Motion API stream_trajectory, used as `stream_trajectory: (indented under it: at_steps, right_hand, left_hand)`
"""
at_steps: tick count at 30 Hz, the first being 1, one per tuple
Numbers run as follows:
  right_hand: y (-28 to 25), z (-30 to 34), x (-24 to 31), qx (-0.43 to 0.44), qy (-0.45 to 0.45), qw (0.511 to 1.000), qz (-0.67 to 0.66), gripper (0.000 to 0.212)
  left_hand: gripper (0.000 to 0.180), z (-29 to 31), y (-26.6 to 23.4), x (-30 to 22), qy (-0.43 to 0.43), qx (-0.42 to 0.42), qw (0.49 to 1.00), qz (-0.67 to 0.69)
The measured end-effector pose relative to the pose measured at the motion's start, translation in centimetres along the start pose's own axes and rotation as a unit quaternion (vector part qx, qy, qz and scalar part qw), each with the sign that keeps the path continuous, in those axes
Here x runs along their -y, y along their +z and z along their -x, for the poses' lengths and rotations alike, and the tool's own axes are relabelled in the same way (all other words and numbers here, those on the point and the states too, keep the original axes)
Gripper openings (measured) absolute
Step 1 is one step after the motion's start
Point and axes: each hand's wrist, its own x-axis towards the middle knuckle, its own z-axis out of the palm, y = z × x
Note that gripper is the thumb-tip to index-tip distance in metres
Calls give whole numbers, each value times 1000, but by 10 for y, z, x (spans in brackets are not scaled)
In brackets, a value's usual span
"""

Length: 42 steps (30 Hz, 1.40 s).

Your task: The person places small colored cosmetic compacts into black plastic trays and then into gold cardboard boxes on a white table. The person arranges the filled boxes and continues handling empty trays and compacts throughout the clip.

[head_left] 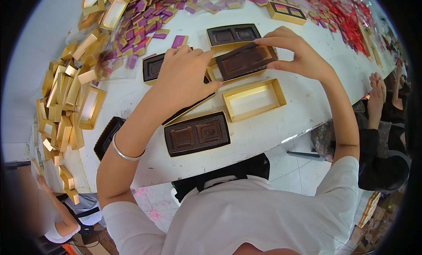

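My right hand (299, 52) pinches the right end of a dark brown plastic insert tray (246, 60) with two moulded recesses. The tray sits tilted over a gold box, whose rim shows below it. My left hand (187, 74) is spread beside the tray's left end, thumb and forefinger apart; whether it touches the tray I cannot tell. Under that hand lies another box with a dark insert, mostly hidden. Nearest me is a gold box with a brown insert (198, 134). To its right stands a gold box without an insert (255, 101).
More boxes with inserts stand behind (233, 35) and left (153, 68). A loose black tray (107, 136) lies by my left forearm. Gold boxes (66, 96) pile at left, purple-and-gold pieces (145, 22) at the back, red wrappers (347, 26) back right. Other people sit at both sides.
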Motion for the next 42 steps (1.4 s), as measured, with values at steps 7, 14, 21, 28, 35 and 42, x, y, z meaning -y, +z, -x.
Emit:
stream_trajectory:
  at_steps: [7, 14, 21, 28, 35, 42]
  right_hand:
    - [12, -5, 7, 80, 87, 982, -145, 36]
    - [24, 1, 5, 67, -165, 917, 355, 43]
    - [24, 12, 2, 28, -122, 976, 178, 42]
    - [38, 14, 6, 30, -112, 974, 196, 31]
    - [38, 25, 14, 131, -13, 980, 150, 83]
    - [22, 24, 68, -49, 47, 997, 45, 72]
  left_hand:
    - [54, -8, 0, -4, 0, 23, 1000, 0]
    - [50, -11, -2, -3, 5, 29, 999, 14]
    - [48, -11, -2, -5, 9, 14, 1000, 19]
    - [49, -16, 3, -5, 13, 15, 1000, -9]
    - [54, -22, 3, -9, -7, 11, 1000, -8]
    - [61, 46, -33, 8, 10, -136, 990, 44]
